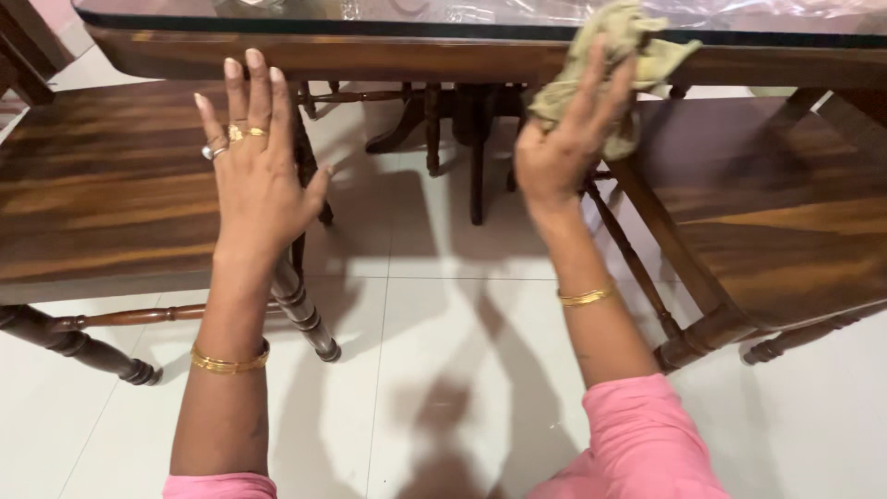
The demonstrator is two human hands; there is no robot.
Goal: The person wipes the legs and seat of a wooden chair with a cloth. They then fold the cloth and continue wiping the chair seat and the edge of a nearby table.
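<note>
Holding: right hand (pixel 557 152) grips a crumpled olive-tan cloth (pixel 617 55), fingers wrapped over its lower part.
Cloth place: pressed against the near edge of the bench (pixel 388 54), right of that edge's middle, its top fold lapping onto the glass top (pixel 480 17).
Left hand (pixel 260 166): open wide, fingers spread and pointing up, holding nothing; rings on two fingers, raised in front of the left chair.
Wrists: a gold bangle on each; pink sleeves at the bottom.
Left chair (pixel 102 185): dark wooden seat, turned legs, below the bench's near left corner.
Right chair (pixel 776 212): matching seat, near right.
Floor (pixel 443 314): pale tiles, arm shadows across them.
</note>
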